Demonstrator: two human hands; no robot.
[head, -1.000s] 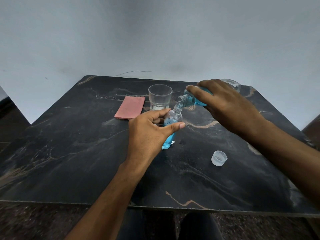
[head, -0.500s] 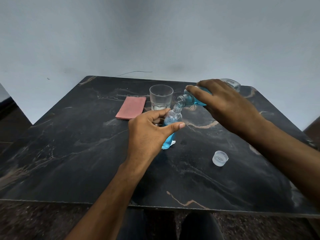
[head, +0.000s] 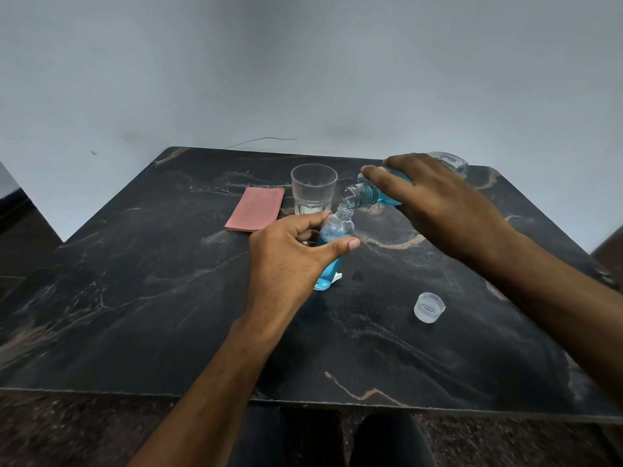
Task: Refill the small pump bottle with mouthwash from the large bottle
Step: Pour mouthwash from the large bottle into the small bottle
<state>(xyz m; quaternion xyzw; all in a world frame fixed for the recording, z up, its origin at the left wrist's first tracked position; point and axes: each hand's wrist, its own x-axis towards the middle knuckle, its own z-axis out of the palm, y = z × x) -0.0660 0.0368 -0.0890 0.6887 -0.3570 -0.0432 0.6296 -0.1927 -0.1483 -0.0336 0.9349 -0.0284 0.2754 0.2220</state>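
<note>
- Your left hand (head: 286, 261) steadies the small bottle (head: 332, 246) standing on the surface (head: 135, 298); it is largely full.
- Your right hand (head: 435, 203) grasps the tilted large bottle (head: 367, 193), mouth above the small neck.
- Tilt further and it may overflow or spill.

Left hand (head: 286, 261) curled, thumb and fingers closed around a held item; right hand (head: 438, 207) gripping from above, forearm extended.
</note>
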